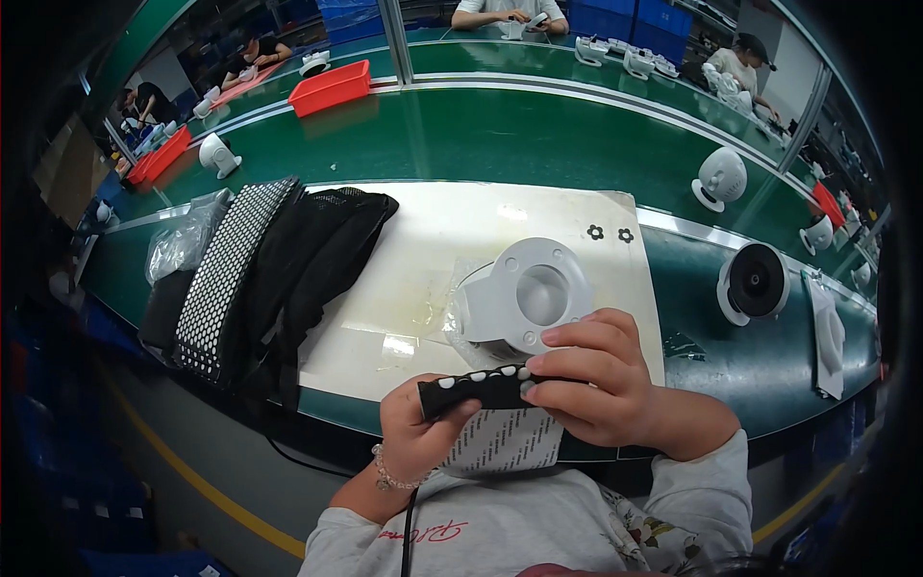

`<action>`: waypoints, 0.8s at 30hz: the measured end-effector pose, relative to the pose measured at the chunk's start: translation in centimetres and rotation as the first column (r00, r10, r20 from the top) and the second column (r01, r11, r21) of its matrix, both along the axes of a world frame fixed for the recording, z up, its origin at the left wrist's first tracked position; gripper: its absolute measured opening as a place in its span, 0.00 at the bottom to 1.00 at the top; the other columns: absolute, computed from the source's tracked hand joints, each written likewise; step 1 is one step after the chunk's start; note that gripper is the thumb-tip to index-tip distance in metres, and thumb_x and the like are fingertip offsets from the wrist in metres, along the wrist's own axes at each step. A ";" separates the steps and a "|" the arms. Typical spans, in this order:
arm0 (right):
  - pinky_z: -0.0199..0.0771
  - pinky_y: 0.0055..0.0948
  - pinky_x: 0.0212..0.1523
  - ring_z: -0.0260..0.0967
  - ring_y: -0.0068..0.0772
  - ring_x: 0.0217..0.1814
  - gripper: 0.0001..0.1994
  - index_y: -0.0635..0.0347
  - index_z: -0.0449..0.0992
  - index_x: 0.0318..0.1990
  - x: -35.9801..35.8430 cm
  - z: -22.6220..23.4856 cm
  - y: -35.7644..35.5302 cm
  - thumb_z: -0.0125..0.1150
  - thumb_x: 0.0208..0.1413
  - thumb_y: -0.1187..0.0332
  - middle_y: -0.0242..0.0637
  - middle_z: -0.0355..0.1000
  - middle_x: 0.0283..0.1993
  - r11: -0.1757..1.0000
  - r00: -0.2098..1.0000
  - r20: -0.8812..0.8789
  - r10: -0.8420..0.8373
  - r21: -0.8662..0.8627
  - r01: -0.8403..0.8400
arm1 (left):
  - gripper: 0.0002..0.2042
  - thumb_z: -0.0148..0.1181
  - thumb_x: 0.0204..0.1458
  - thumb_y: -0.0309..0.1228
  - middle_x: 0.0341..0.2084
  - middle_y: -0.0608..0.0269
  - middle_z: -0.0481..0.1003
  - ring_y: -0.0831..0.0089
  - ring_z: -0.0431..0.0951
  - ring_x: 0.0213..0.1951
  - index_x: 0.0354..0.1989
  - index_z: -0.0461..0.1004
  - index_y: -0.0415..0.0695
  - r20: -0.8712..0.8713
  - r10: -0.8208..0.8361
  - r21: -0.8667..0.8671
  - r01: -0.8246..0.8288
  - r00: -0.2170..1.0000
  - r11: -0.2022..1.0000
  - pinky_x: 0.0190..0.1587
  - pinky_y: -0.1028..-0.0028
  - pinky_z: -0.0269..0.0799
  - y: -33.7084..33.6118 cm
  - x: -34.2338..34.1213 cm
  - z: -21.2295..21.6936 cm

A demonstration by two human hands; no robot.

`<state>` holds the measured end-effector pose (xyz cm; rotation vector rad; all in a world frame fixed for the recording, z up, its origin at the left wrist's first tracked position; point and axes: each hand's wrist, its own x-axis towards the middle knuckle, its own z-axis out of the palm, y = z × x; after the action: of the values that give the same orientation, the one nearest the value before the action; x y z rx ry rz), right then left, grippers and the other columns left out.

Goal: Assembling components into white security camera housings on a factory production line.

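My left hand (420,423) grips the left end of a black strip of adhesive pads (481,391), with white round pads along its upper edge. Printed white backing paper (505,440) hangs below it, close to my torso. Closed at the strip's right end, my right hand (596,380) has its fingertips on the pads there; whether one is lifted off I cannot tell. Just beyond my hands, a white round-based housing (543,288) lies with its ring-shaped base facing up, small round recesses around the ring. Clear plastic film (461,322) sits beside it.
A white board (423,240) covers the bench, with black flower-shaped pieces (611,234) on it. Black pad sheets and cloth (322,236) pile at left. White fan-like units (721,178) and a black-faced one (757,281) stand right. Red bins (330,88) and co-workers are beyond.
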<state>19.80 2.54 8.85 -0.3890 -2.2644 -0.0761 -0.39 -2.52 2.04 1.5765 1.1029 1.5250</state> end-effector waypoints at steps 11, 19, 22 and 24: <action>0.60 0.31 0.37 0.68 0.31 0.36 0.16 0.53 0.67 0.36 -0.6 -1.1 -0.3 0.63 0.37 0.76 0.30 0.70 0.34 0.985 0.992 -0.001 0.129 -0.111 -0.129 | 0.05 0.62 0.40 0.21 0.18 0.62 0.71 0.75 0.70 0.18 0.28 0.74 0.38 -0.127 -0.076 0.047 0.082 0.989 0.996 0.21 0.79 0.63 0.4 0.5 0.7; 0.66 0.29 0.30 0.68 0.37 0.34 0.18 0.55 0.66 0.42 -1.9 -1.2 0.0 0.61 0.40 0.76 0.41 0.65 0.40 0.931 0.935 -0.085 0.344 -0.100 -0.352 | 0.05 0.62 0.39 0.22 0.19 0.59 0.72 0.69 0.71 0.19 0.27 0.74 0.39 -0.197 -0.111 0.124 0.137 0.974 0.983 0.23 0.75 0.66 0.6 0.8 0.8; 0.67 0.30 0.29 0.67 0.38 0.33 0.18 0.60 0.65 0.44 -1.5 -1.1 0.0 0.60 0.43 0.75 0.41 0.65 0.37 0.917 0.916 -0.032 0.399 -0.012 -0.399 | 0.06 0.62 0.38 0.22 0.18 0.59 0.71 0.68 0.72 0.20 0.27 0.73 0.39 -0.190 -0.135 0.047 0.146 0.973 0.988 0.23 0.75 0.66 0.5 1.1 0.9; 0.67 0.29 0.28 0.67 0.37 0.33 0.17 0.62 0.64 0.42 -1.3 -0.3 0.0 0.59 0.43 0.77 0.41 0.64 0.35 0.868 0.880 -0.070 0.469 -0.147 -0.474 | 0.07 0.63 0.37 0.22 0.22 0.57 0.72 0.69 0.72 0.21 0.26 0.72 0.38 -0.205 -0.096 0.060 0.111 0.974 0.992 0.24 0.76 0.67 0.4 1.1 1.0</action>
<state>18.52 2.57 8.57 0.0932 -2.2769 0.3658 0.75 -2.14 3.03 1.8412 1.0662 1.3720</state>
